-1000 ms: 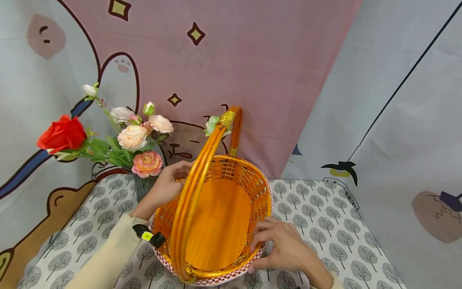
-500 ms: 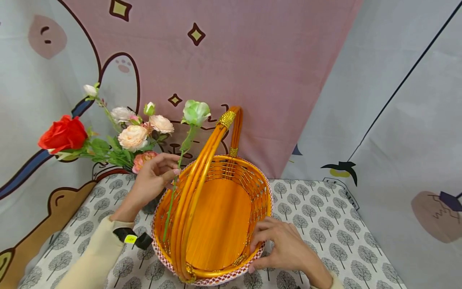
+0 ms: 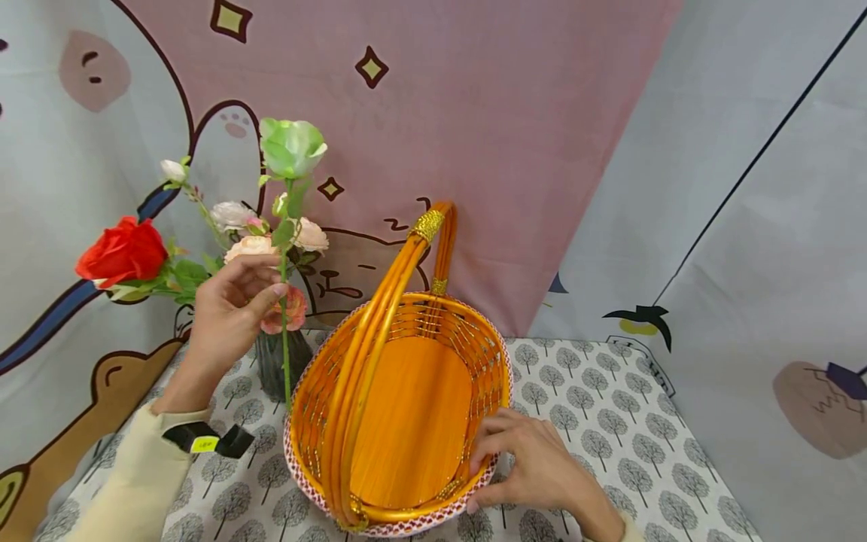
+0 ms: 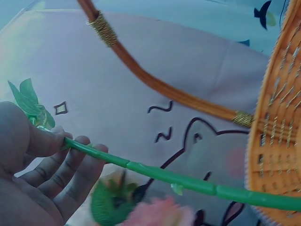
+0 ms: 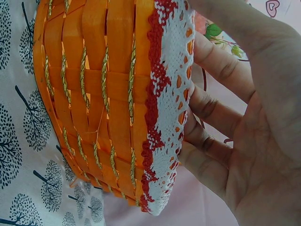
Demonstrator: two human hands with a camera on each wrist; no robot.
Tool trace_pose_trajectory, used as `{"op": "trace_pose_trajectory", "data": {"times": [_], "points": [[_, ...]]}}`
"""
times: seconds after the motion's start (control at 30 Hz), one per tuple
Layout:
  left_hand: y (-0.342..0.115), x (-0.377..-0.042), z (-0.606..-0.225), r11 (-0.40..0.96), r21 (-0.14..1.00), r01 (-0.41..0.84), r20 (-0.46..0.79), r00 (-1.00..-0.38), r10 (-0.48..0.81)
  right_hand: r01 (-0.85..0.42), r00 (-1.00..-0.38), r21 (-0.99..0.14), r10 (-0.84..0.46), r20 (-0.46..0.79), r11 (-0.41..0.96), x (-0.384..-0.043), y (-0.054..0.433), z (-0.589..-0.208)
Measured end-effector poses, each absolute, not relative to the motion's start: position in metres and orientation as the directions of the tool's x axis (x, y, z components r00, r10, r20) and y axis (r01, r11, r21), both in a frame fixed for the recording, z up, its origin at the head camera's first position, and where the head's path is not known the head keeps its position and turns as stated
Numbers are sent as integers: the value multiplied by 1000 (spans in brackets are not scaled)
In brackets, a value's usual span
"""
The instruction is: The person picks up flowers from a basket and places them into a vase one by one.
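My left hand [image 3: 233,312] pinches the green stem of an artificial pale green rose [image 3: 291,148] between thumb and fingers. The rose stands upright in front of the dark glass vase [image 3: 271,370], its stem's lower end by the left rim of an orange wicker basket [image 3: 503,354]. In the left wrist view the stem [image 4: 155,174] runs from the fingertips across to the basket's side. My right hand [image 3: 535,461] grips the basket's near right rim, fingers inside and thumb outside. Red-and-white lace trim [image 5: 167,94] edges that rim in the right wrist view.
The vase holds a red rose [image 3: 122,252], a coral flower [image 3: 291,310] and several pale blooms. A tall orange handle [image 3: 369,339] arches over the basket. Cartoon-printed cloth [image 3: 528,150] hangs behind the tree-patterned tablecloth [image 3: 603,406].
My left hand has brought the green rose up and to the left, from behind the basket handle to in front of the vase. The right hand stays on the basket rim.
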State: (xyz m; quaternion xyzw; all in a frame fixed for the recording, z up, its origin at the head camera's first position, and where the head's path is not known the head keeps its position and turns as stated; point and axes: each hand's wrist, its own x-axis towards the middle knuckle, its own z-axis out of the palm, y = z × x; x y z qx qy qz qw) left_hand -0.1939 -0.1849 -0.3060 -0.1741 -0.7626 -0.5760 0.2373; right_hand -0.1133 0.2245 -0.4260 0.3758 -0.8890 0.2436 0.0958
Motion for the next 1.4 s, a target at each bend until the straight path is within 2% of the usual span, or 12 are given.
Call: {"op": "trace_pose_trajectory", "data": {"times": [0.5,0.6,0.73,1.03,1.4], "points": [[-220,-212,-268,83,722,687,687,-698,-202,-698,-715,-387,-614,334,603,-112,226,-426],[-229,-218,-266,3,696,718,700,-678,-225,-708,-705,-384,-619,347,592,-112,226,-427],[-239,-227,-263,-85,670,738,698,-665,-265,-719,-694,-384,-624,359,579,-112,226,-427],[-254,-242,-256,-142,634,760,697,-641,-322,-715,-699,-376,-622,354,590,-112,225,-427],[-260,-247,-252,-231,606,761,673,-646,-361,-720,-694,-364,-619,367,591,-113,226,-426]]}}
